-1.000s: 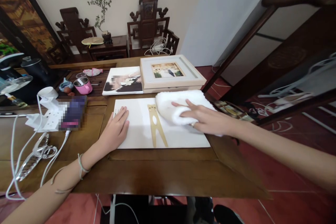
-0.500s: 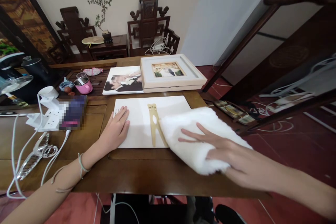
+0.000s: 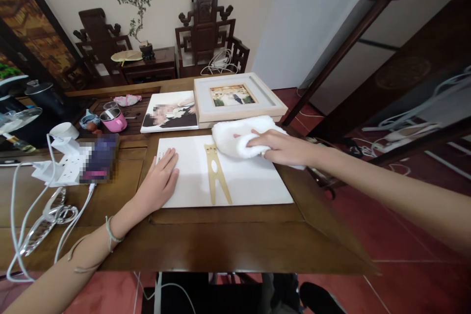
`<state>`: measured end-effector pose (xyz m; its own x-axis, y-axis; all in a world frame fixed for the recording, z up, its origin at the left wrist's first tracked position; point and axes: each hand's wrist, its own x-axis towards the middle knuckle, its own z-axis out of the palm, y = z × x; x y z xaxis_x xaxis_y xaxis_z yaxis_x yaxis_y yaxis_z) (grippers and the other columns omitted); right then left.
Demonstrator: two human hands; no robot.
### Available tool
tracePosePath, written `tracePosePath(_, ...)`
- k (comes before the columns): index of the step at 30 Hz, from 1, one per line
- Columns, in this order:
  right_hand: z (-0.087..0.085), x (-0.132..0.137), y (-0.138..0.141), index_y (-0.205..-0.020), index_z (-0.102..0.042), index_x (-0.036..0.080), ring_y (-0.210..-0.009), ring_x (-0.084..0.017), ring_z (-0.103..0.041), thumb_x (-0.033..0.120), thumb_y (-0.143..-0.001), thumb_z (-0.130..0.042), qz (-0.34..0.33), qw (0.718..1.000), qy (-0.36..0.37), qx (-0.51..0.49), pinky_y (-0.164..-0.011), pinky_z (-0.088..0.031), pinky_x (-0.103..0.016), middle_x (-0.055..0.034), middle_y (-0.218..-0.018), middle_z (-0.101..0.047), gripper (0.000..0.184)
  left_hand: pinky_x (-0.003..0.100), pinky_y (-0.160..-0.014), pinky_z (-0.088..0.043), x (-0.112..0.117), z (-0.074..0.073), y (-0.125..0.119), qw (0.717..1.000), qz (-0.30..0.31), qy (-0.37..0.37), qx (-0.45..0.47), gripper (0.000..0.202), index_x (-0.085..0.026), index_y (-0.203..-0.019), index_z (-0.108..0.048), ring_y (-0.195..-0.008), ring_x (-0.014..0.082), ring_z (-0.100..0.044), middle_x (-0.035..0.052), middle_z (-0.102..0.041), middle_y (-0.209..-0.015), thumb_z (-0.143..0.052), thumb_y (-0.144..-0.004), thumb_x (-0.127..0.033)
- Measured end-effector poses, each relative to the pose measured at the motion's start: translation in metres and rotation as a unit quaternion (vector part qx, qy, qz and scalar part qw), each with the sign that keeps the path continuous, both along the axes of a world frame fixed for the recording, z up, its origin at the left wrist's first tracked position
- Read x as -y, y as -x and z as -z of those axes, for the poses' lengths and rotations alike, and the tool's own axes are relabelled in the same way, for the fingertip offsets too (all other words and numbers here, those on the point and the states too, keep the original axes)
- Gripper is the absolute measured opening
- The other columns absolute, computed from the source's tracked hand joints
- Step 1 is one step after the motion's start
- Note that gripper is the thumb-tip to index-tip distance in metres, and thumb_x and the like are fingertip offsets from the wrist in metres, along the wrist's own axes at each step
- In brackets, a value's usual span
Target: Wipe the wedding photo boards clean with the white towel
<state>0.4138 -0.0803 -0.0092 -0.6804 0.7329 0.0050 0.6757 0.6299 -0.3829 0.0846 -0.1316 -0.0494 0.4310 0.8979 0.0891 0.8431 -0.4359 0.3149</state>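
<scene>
A white board [image 3: 184, 176] lies flat on the brown wooden table [image 3: 221, 245]. Fixed to its middle is a gold, forked metal stand [image 3: 218, 175]. My left hand [image 3: 162, 176] rests flat on the board's left edge, fingers stretched out. A fluffy white cloth [image 3: 235, 140] is gripped by my right hand [image 3: 277, 147] and pressed over the board's far right corner. The cloth covers that corner and reaches close to the picture frame behind it.
Beyond the board lie a photo panel [image 3: 171, 112] and a pale wooden picture frame [image 3: 239, 117]. On the left are a pink mug [image 3: 113, 119], a power strip [image 3: 71, 167] with white cables, a phone [image 3: 101, 157] and a shiny hair claw [image 3: 49, 221].
My right hand has moved the cloth away from me, from the board's near right part to its far right corner. The near right part now shows. My left hand stays put.
</scene>
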Motion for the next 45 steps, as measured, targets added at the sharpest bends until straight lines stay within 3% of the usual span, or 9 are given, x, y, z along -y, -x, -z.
tracePosePath(6,0.006,0.009,0.000,-0.090,-0.066,0.020,-0.121,-0.028,-0.053,0.010,-0.061,-0.039,-0.004,0.999,-0.006,-0.031,-0.113,-0.022,-0.053,-0.0050,-0.104,-0.070,0.041,0.052,-0.115,-0.018,-0.001,0.002,0.001,1.000,-0.001,-0.005,-0.006,0.048,-0.013,-0.143,-0.034,-0.144,0.0241,-0.019,0.0132,-0.029,-0.153,-0.022,-0.099,-0.030)
tracePosePath(12,0.009,0.093,-0.007,-0.084,-0.065,0.018,-0.140,-0.027,-0.021,0.005,-0.061,-0.040,-0.032,0.999,0.002,-0.028,-0.114,-0.016,-0.056,-0.0075,-0.149,-0.036,0.037,0.053,-0.115,-0.018,-0.001,0.004,0.001,1.000,0.004,-0.016,0.007,0.047,-0.015,-0.143,-0.035,-0.143,0.0246,-0.021,0.0128,-0.031,-0.153,-0.023,-0.099,-0.029)
tracePosePath(16,-0.002,0.136,-0.007,-0.088,-0.066,0.021,-0.140,-0.024,-0.023,0.003,-0.060,-0.040,-0.059,0.998,0.026,-0.018,-0.114,-0.021,-0.054,-0.0027,-0.147,-0.040,0.042,0.053,-0.115,-0.018,-0.002,0.006,0.001,1.000,-0.001,-0.014,0.021,0.048,-0.014,-0.143,-0.034,-0.143,0.0241,-0.021,0.0131,-0.031,-0.152,-0.023,-0.099,-0.029)
tracePosePath(20,-0.011,0.128,-0.003,-0.091,-0.066,0.022,-0.138,-0.025,-0.026,0.003,-0.060,-0.039,-0.056,0.997,0.047,0.003,-0.113,-0.026,-0.052,-0.0018,-0.142,-0.047,0.046,0.051,-0.115,-0.019,-0.004,0.007,0.001,0.999,-0.014,-0.008,0.050,0.050,-0.009,-0.143,-0.034,-0.143,0.0236,-0.023,0.0151,-0.033,-0.151,-0.022,-0.098,-0.028)
tracePosePath(25,0.002,0.067,0.018,-0.107,-0.064,0.020,-0.139,-0.031,-0.023,0.004,-0.063,-0.041,0.018,0.999,0.011,0.030,-0.112,-0.022,-0.059,-0.0060,-0.145,-0.043,0.052,0.050,-0.115,-0.020,-0.004,0.006,0.001,0.998,-0.013,-0.009,0.056,0.050,-0.008,-0.141,-0.037,-0.142,0.0238,-0.024,0.0154,-0.036,-0.150,-0.022,-0.097,-0.028)
tracePosePath(31,0.012,0.017,0.058,-0.119,-0.057,0.014,-0.141,-0.031,-0.017,-0.001,-0.069,-0.038,0.007,0.998,-0.054,0.032,-0.109,-0.017,-0.065,-0.0134,-0.142,-0.046,0.056,0.051,-0.115,-0.018,-0.003,0.005,0.001,0.999,-0.011,-0.004,0.034,0.049,-0.011,-0.141,-0.036,-0.143,0.0232,-0.021,0.0142,-0.032,-0.152,-0.023,-0.098,-0.029)
tracePosePath(34,0.011,0.035,0.069,-0.117,-0.060,0.010,-0.141,-0.034,-0.013,-0.001,-0.066,-0.042,-0.007,0.997,-0.059,0.040,-0.109,-0.016,-0.065,-0.0186,-0.149,-0.035,0.055,0.051,-0.115,-0.018,-0.002,0.005,0.001,1.000,-0.012,-0.001,0.029,0.049,-0.010,-0.141,-0.036,-0.143,0.0235,-0.021,0.0147,-0.031,-0.152,-0.023,-0.098,-0.030)
tracePosePath(41,0.016,0.137,0.066,-0.093,-0.070,0.013,-0.141,-0.038,-0.004,0.003,-0.055,-0.048,-0.063,0.997,-0.031,0.020,-0.109,-0.003,-0.067,-0.0162,-0.153,-0.024,0.046,0.050,-0.116,-0.017,-0.002,0.006,0.001,1.000,-0.011,-0.010,0.020,0.049,-0.012,-0.142,-0.035,-0.144,0.0226,-0.020,0.0137,-0.030,-0.153,-0.023,-0.098,-0.029)
tracePosePath(45,0.011,0.140,0.064,-0.095,-0.070,0.016,-0.142,-0.035,-0.008,0.003,-0.055,-0.048,-0.065,0.997,-0.011,0.028,-0.112,-0.007,-0.063,-0.0120,-0.154,-0.025,0.048,0.050,-0.115,-0.017,-0.002,0.005,0.000,1.000,-0.012,-0.008,0.017,0.049,-0.010,-0.142,-0.035,-0.144,0.0225,-0.020,0.0145,-0.030,-0.152,-0.022,-0.098,-0.029)
